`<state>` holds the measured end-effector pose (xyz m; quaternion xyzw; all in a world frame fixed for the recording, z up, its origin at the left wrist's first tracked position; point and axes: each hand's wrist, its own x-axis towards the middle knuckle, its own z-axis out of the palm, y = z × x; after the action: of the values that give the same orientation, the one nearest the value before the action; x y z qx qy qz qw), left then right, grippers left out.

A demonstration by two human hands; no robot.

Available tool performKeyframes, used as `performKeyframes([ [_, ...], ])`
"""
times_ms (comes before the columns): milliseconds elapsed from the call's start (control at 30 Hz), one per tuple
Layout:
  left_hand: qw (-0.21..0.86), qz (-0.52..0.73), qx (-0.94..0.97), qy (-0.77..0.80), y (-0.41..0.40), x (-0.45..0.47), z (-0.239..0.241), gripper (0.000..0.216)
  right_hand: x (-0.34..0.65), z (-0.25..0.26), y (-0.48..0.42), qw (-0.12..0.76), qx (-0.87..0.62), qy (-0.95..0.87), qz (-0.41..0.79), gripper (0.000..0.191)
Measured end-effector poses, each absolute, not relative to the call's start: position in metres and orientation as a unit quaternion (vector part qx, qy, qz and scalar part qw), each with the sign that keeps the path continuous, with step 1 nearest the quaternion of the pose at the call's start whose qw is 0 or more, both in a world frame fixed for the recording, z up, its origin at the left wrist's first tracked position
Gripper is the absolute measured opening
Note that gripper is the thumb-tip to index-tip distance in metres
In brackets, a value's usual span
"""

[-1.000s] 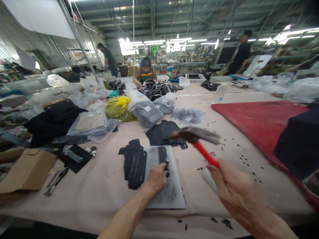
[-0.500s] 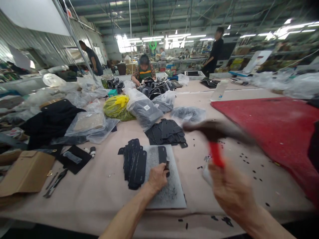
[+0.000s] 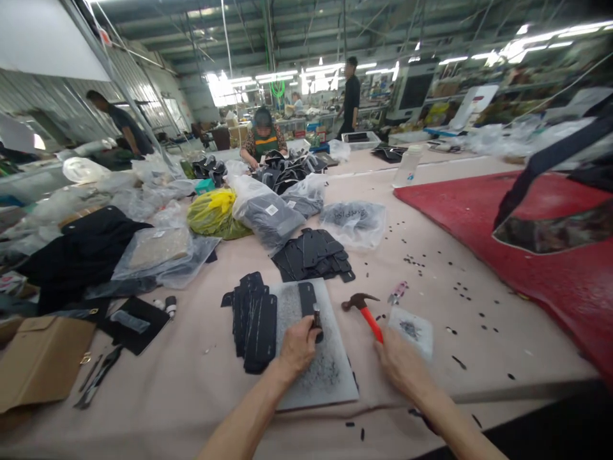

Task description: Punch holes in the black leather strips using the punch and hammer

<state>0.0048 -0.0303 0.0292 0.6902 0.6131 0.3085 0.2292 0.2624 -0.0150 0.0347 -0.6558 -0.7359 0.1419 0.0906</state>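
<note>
My left hand (image 3: 297,348) is closed around a short metal punch (image 3: 317,314), held upright over a black strip (image 3: 307,297) on the pale cutting board (image 3: 330,377). The strip's near end is hidden by the hand. My right hand (image 3: 400,358) grips the orange-red handle of a claw hammer (image 3: 360,302), whose dark head is low over the table, right of the board. Whether the head touches the table I cannot tell. A stack of black cut pieces (image 3: 253,326) lies along the board's left side, and a second black pile (image 3: 313,254) lies behind it.
A clear tray of small bits (image 3: 421,329) and pink-handled pliers (image 3: 397,292) lie near the right hand. Black scraps dot the table before a red sheet (image 3: 445,191). Plastic bags (image 3: 271,214) stand behind; a cardboard box (image 3: 43,358) is at left. A person (image 3: 263,137) sits opposite.
The hammer has come down from its raised, blurred position to low beside the board. My left hand still holds the punch on the strip. A dark strap now shows at the right.
</note>
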Motion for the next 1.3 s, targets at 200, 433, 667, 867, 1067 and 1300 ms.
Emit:
performKeyframes([
  [200, 0.285, 0.325, 0.68, 0.592, -0.027, 0.003, 0.041, 0.018, 0.192, 0.044, -0.018, 0.191, -0.531, -0.816, 0.125, 0.041],
  [433, 0.281, 0.346, 0.654, 0.61, -0.023, 0.004, 0.032, 0.016, 0.156, 0.035, -0.014, 0.229, -0.52, -0.801, 0.188, 0.033],
  [667, 0.277, 0.421, 0.535, 0.678, -0.019, 0.002, 0.028, 0.018, 0.157, 0.033, -0.014, 0.236, -0.533, -0.789, 0.196, 0.034],
  [867, 0.256, 0.44, 0.527, 0.68, -0.025, -0.001, 0.018, 0.02, 0.153, 0.03, -0.016, 0.247, -0.54, -0.777, 0.208, 0.025],
  [1067, 0.259, 0.453, 0.53, 0.669, -0.025, 0.0, 0.015, 0.021, 0.149, 0.025, -0.014, 0.243, -0.55, -0.771, 0.21, 0.022],
  [1300, 0.242, 0.434, 0.533, 0.686, -0.023, 0.0, 0.014, 0.02, 0.146, 0.016, -0.009, 0.261, -0.548, -0.76, 0.232, 0.011],
])
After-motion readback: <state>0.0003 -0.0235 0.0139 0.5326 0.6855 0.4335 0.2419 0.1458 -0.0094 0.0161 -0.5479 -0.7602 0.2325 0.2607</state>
